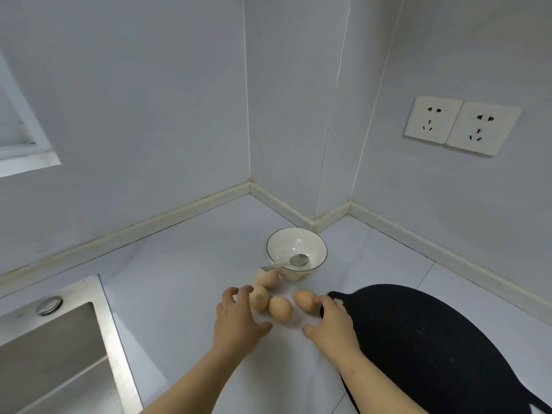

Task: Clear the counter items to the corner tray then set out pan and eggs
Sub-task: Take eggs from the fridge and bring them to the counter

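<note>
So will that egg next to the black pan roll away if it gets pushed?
Probably a bit: the egg lies on its side on the flat counter, only the right hand touching it. Being oval, it would likely curve, not go straight. Hitting the pan might crack it.

walls pale, tiled (149,115) | counter white (185,264) | steel sink (53,363) left | twin sockets (461,125) right | window frame (27,158) left

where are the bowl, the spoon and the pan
bowl (283,245), head view, on its inner wall
spoon (299,259), head view, on its scoop end
pan (418,339), head view, on its dark inside
</note>
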Demonstrator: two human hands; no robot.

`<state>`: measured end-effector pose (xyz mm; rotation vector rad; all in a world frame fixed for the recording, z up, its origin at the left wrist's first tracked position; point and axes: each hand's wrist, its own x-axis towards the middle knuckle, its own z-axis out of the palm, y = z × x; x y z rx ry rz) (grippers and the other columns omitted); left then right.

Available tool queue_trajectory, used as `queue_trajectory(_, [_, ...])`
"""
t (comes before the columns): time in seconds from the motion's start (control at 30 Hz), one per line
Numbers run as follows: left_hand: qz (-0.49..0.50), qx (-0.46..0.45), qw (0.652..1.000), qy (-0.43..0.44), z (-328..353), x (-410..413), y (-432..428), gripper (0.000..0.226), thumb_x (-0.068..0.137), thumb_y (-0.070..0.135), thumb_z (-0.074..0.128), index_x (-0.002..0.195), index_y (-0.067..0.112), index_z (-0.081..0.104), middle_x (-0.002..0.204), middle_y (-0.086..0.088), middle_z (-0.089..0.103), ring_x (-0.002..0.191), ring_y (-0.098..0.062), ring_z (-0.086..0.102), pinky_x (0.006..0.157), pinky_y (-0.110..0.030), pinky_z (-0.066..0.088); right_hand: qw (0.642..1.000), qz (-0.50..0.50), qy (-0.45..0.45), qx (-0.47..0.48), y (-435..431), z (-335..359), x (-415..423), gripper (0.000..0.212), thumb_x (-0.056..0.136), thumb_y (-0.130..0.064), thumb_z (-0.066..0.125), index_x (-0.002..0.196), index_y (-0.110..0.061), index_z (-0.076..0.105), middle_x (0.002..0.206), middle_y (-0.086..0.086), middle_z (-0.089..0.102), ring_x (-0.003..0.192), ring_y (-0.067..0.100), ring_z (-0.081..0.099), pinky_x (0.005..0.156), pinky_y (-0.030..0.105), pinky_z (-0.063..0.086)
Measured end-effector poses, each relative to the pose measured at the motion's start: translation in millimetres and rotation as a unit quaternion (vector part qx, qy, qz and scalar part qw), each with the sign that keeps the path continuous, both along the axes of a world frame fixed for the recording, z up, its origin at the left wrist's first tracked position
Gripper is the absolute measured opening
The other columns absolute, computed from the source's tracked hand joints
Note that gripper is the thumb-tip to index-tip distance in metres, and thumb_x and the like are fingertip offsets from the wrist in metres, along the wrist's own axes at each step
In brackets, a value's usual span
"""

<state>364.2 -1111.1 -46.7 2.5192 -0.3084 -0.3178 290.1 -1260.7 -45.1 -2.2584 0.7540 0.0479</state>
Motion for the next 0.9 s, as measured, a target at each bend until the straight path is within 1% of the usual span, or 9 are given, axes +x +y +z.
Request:
queue_trajectory(0.13, [0.014, -0.021, 1.000, 0.012, 4, -6, 0, 0.059, 0.081, 0.034, 0.065, 0.132, 0.024, 0.036, 0.132, -0.004, 0.033, 0.120, -0.023, 0.040, 0.089, -0.028, 0.041, 1.000, -0.002, -0.005, 0.024, -1, 1, -3, 0.054, 0.079, -0.017, 0.063, 0.130, -0.022, 0.044, 0.127, 0.001, 0.042, 0.114, 0.021, 0.048, 0.093, 0.035, 0.047])
queue_trajectory(0.3, [0.034, -0.061, 0.997, 0.030, 18, -5, -6, 0.045, 0.085, 0.032, 0.058, 0.126, 0.021, 0.043, 0.128, -0.005, 0.037, 0.107, -0.024, 0.053, 0.080, -0.026, 0.042, 0.999, -0.011, -0.023, 0.047, -8, 7, -4, 0.046, 0.080, -0.016, 0.063, 0.123, -0.021, 0.048, 0.125, 0.001, 0.045, 0.109, 0.019, 0.050, 0.090, 0.034, 0.048])
queue_trajectory(0.43, [0.037, -0.083, 0.995, 0.042, 29, -7, -13, 0.039, 0.089, 0.032, 0.054, 0.125, 0.020, 0.046, 0.126, -0.004, 0.039, 0.101, -0.021, 0.056, 0.084, -0.030, 0.047, 0.997, -0.024, -0.040, 0.054, -12, 16, -5, 0.047, 0.082, -0.018, 0.060, 0.126, -0.020, 0.047, 0.128, 0.003, 0.045, 0.108, 0.020, 0.051, 0.090, 0.033, 0.048])
queue_trajectory(0.5, [0.027, -0.097, 0.994, 0.039, 34, -10, -16, 0.035, 0.088, 0.028, 0.054, 0.122, 0.019, 0.049, 0.121, -0.003, 0.040, 0.093, -0.019, 0.055, 0.082, -0.029, 0.048, 0.997, -0.030, -0.049, 0.059, -11, 21, -9, 0.049, 0.083, -0.018, 0.060, 0.130, -0.019, 0.045, 0.131, 0.004, 0.044, 0.103, 0.017, 0.050, 0.086, 0.028, 0.046])
queue_trajectory(0.6, [0.007, -0.124, 0.992, 0.022, 45, -15, -18, 0.030, 0.087, 0.023, 0.056, 0.116, 0.017, 0.053, 0.111, -0.002, 0.043, 0.088, -0.017, 0.053, 0.076, -0.026, 0.046, 0.994, -0.043, -0.065, 0.078, -5, 30, -20, 0.046, 0.086, -0.020, 0.060, 0.129, -0.017, 0.045, 0.131, 0.005, 0.044, 0.095, 0.011, 0.044, 0.081, 0.024, 0.041])
queue_trajectory(0.7, [-0.032, -0.157, 0.987, 0.007, 56, -20, -21, 0.029, 0.086, 0.020, 0.057, 0.114, 0.015, 0.056, 0.109, -0.005, 0.050, 0.088, -0.017, 0.054, 0.075, -0.029, 0.049, 0.990, -0.071, -0.093, 0.080, 3, 46, -36, 0.051, 0.086, -0.020, 0.062, 0.132, -0.015, 0.043, 0.129, 0.006, 0.045, 0.097, 0.011, 0.044, 0.081, 0.023, 0.040])
queue_trajectory(0.73, [-0.051, -0.160, 0.986, 0.004, 61, -24, -20, 0.029, 0.087, 0.020, 0.057, 0.115, 0.015, 0.056, 0.109, -0.005, 0.053, 0.090, -0.017, 0.053, 0.075, -0.028, 0.046, 0.988, -0.086, -0.096, 0.080, 7, 49, -42, 0.051, 0.086, -0.019, 0.062, 0.133, -0.015, 0.043, 0.129, 0.006, 0.046, 0.097, 0.011, 0.044, 0.080, 0.023, 0.040])
queue_trajectory(0.83, [-0.108, -0.166, 0.980, 0.014, 73, -42, -16, 0.030, 0.088, 0.021, 0.055, 0.118, 0.015, 0.055, 0.102, 0.002, 0.051, 0.092, -0.013, 0.049, 0.077, -0.023, 0.038, 0.977, -0.149, -0.127, 0.081, 26, 62, -69, 0.048, 0.086, -0.016, 0.061, 0.132, -0.014, 0.045, 0.128, 0.005, 0.049, 0.096, 0.010, 0.044, 0.080, 0.022, 0.040])
queue_trajectory(0.9, [-0.120, -0.185, 0.975, 0.029, 80, -52, -17, 0.028, 0.088, 0.022, 0.056, 0.116, 0.015, 0.056, 0.099, 0.004, 0.052, 0.090, -0.013, 0.052, 0.076, -0.022, 0.039, 0.971, -0.177, -0.136, 0.090, 32, 65, -80, 0.047, 0.087, -0.017, 0.060, 0.132, -0.015, 0.046, 0.127, 0.004, 0.051, 0.100, 0.011, 0.047, 0.082, 0.021, 0.039])
